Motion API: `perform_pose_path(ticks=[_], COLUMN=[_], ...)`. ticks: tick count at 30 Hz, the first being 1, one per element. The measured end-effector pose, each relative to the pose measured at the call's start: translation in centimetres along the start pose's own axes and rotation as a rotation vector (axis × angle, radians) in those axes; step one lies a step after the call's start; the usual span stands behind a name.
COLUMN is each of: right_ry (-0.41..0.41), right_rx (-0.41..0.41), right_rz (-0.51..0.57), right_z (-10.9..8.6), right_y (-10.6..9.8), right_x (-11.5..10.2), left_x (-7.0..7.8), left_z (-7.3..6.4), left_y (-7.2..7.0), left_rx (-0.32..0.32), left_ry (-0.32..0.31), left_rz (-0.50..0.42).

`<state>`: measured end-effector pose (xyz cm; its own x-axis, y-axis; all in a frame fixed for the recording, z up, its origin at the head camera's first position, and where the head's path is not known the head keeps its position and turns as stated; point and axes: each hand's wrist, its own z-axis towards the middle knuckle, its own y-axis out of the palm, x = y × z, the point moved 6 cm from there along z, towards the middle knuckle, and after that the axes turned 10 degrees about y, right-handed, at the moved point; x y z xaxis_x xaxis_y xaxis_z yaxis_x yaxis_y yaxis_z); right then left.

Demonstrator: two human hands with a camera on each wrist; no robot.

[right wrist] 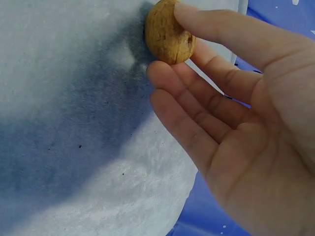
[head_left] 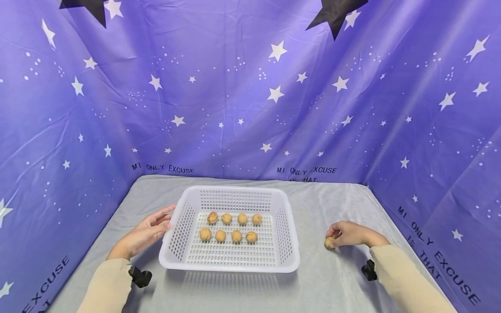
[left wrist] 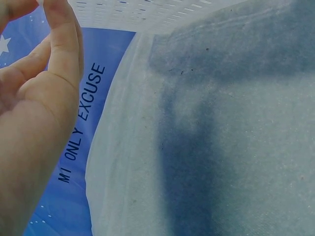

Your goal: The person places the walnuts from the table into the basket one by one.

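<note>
A walnut is pinched between the thumb and fingers of my right hand, low over the cloth to the right of the basket. In the right wrist view the thumb presses on one side of the walnut, while the lower fingers extend beneath it. My left hand touches the left rim of a white plastic basket, its fingers fairly straight along the outside. Inside the basket, several walnuts lie in two rows on the perforated bottom. Only the basket's edge appears in the left wrist view.
A light grey cloth covers the table under the basket. Purple curtains with white stars enclose the back and both sides. Black wrist devices show at both cuffs of the beige sleeves.
</note>
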<state>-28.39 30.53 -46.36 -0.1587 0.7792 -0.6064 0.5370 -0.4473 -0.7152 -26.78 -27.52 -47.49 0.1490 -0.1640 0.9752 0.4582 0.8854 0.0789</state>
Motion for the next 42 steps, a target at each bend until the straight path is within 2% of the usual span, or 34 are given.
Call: perform_pose_path(ticks=[8,17,24,34,42], right_ry=[-0.025,-0.069,-0.112,-0.166,-0.196], right_rx=[0.047,0.124,0.132,0.071,-0.009], right_rz=[-0.023,-0.101,-0.146,-0.145,-0.202], right_z=[0.2,0.7,1.5,3.7,6.3], right_y=[-1.3,-4.7,-5.9,-5.2,-2.9], right_x=[-1.2,-6.2,-10.1,-15.0,-19.9], left_x=[-0.1,0.0,0.0,0.1,0.0], left_z=[0.0,0.1,0.1,0.2,0.1], left_y=[0.0,-0.2,-0.1,-0.1,-0.1], left_rx=[-0.004,0.037,0.033,0.022,0.016], left_ry=[0.001,-0.027,-0.023,-0.016,-0.015], left_rz=[0.001,0.022,0.024,0.022,0.023])
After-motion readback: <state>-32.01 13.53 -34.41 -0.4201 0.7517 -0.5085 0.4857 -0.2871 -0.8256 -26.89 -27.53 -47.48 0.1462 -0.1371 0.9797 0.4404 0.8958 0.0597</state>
